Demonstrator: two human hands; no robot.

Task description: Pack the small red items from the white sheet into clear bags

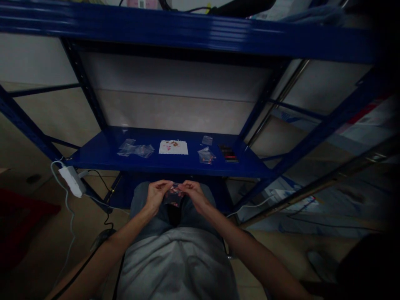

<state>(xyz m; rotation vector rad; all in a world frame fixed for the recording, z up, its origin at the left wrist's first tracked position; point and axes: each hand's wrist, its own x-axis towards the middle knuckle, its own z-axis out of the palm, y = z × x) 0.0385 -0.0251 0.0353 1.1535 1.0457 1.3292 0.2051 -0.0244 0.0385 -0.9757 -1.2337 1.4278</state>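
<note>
Your left hand (155, 195) and your right hand (195, 193) meet over your lap, just in front of the lower blue shelf (103, 156), and between them they hold a small clear bag (174, 196). The fingers (164, 183) of both hands are closed on the bag's upper edge, the left pinching its left corner and the right pinching its right corner, so the bag hangs between the two hands above your knees. The view is dim, but the bag seems to hold small reddish pieces. On the shelf beyond your hands, a white sheet (173, 147) lies flat near the middle with a few reddish bits scattered on its upper part. To its left is a loose cluster of clear bags (135, 148), touching one another. To its right lies a filled clear bag (206, 156) with reddish contents, and a smaller flat bag (207, 140) sits just behind that, apart from it. Farther right, near the shelf's upright, there is a short row of dark strips (228, 153), one of them showing red. A white power strip (72, 181) hangs by its cable at the shelf's left front corner, well apart from your hands
</note>
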